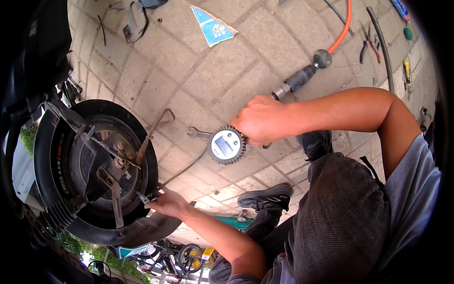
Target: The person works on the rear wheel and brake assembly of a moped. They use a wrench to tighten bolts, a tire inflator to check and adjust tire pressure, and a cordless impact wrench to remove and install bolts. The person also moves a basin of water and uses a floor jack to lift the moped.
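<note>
My right hand [261,119] is closed round the body of a digital tyre inflator gauge [226,146], which has a round white face and a black ribbed rim. Behind that hand, a black and silver air coupling [298,80] leads up to an orange air hose [347,21]. From the gauge a thin dark hose [189,166] runs down to the left. At its end my left hand [168,204] pinches a silver air chuck [143,198] against the lower right side of the scooter wheel [137,116]. Whether the chuck sits on the valve cannot be made out.
A spanner [194,133] lies on the paving beside the gauge. A rusty metal lever [147,137] sticks out from the wheel hub. Pliers [364,49] and a dark tube [382,47] lie far right; a blue card piece [213,29] lies far off. My shoe [266,197] is close by.
</note>
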Demonstrator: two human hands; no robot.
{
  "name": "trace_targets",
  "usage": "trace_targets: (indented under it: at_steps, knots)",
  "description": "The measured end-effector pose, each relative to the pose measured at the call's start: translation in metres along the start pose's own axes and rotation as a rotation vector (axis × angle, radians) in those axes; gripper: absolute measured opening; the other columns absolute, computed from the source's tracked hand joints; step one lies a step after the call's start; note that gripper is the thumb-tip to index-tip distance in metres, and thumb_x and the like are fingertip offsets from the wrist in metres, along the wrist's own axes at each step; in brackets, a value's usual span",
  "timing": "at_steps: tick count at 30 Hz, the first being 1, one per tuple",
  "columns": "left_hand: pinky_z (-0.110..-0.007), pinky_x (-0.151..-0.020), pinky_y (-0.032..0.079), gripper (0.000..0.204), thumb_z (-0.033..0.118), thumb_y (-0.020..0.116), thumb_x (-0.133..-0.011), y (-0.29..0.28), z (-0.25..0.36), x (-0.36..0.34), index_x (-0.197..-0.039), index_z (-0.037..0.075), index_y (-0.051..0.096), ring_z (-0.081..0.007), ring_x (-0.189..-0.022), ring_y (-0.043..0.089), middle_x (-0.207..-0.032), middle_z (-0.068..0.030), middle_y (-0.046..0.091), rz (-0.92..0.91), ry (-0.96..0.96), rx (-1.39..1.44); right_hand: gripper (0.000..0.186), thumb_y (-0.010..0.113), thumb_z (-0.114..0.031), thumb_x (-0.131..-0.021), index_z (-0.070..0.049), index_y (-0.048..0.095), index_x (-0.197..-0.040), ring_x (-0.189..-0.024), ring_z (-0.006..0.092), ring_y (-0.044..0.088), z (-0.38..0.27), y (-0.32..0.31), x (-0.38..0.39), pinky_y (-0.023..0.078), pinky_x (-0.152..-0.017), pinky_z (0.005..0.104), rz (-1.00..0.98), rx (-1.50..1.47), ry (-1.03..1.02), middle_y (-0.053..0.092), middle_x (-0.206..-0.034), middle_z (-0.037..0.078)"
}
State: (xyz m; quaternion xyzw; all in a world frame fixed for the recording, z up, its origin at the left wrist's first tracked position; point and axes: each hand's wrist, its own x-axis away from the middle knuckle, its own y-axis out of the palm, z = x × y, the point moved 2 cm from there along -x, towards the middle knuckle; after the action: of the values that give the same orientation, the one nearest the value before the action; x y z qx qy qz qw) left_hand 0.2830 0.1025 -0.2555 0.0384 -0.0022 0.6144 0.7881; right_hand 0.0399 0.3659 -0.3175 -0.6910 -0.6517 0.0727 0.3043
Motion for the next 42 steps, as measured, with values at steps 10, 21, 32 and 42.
trace_targets:
  at_steps: [10, 21, 32, 42]
  knots:
    - [-0.039, -0.106, 0.030, 0.066, 0.052, 0.057, -0.086, -0.002, -0.006, -0.003, -0.131, 0.005, 0.044, -0.0207, -0.120, 0.044, -0.133, -0.0083, 0.047, -0.077, 0.020, 0.021, 0.101, 0.085, -0.027, -0.053, 0.008, 0.035, -0.133, -0.111, 0.0293, 0.048, 0.028, 0.021, -0.006, 0.039, -0.092, 0.0377, 0.049, 0.284, -0.121, 0.050, -0.116, 0.017]
    - [-0.043, -0.109, 0.021, 0.068, 0.048, 0.060, -0.087, -0.010, -0.011, 0.001, -0.135, 0.006, 0.038, -0.0187, -0.126, 0.036, -0.137, -0.0058, 0.041, 0.079, -0.021, 0.003, 0.131, 0.088, -0.042, -0.046, 0.007, 0.017, -0.143, -0.117, 0.0280, 0.043, 0.023, 0.009, 0.001, 0.030, -0.097, 0.0406, -0.400, 0.420, -0.247, 0.045, -0.127, 0.016]
    - [-0.029, -0.092, 0.038, 0.054, 0.015, 0.067, -0.085, -0.027, -0.004, -0.007, -0.131, 0.001, 0.041, -0.0148, -0.107, 0.049, -0.126, -0.0038, 0.050, 0.071, 0.175, -0.055, 0.065, 0.079, -0.027, -0.060, 0.004, 0.054, -0.111, -0.093, 0.0319, 0.049, 0.010, 0.054, 0.007, 0.039, -0.084, 0.0410, 0.002, 0.395, -0.423, 0.052, -0.095, 0.015]
    - [-0.029, -0.089, 0.040, 0.052, 0.014, 0.070, -0.083, -0.012, -0.013, -0.003, -0.126, -0.002, 0.044, -0.0156, -0.099, 0.052, -0.117, -0.0051, 0.053, 0.110, 0.122, -0.066, 0.047, 0.075, -0.015, -0.061, 0.001, 0.054, -0.101, -0.084, 0.0350, 0.050, 0.025, 0.040, 0.011, 0.043, -0.072, 0.0425, 0.237, 0.403, -0.403, 0.050, -0.090, 0.016]
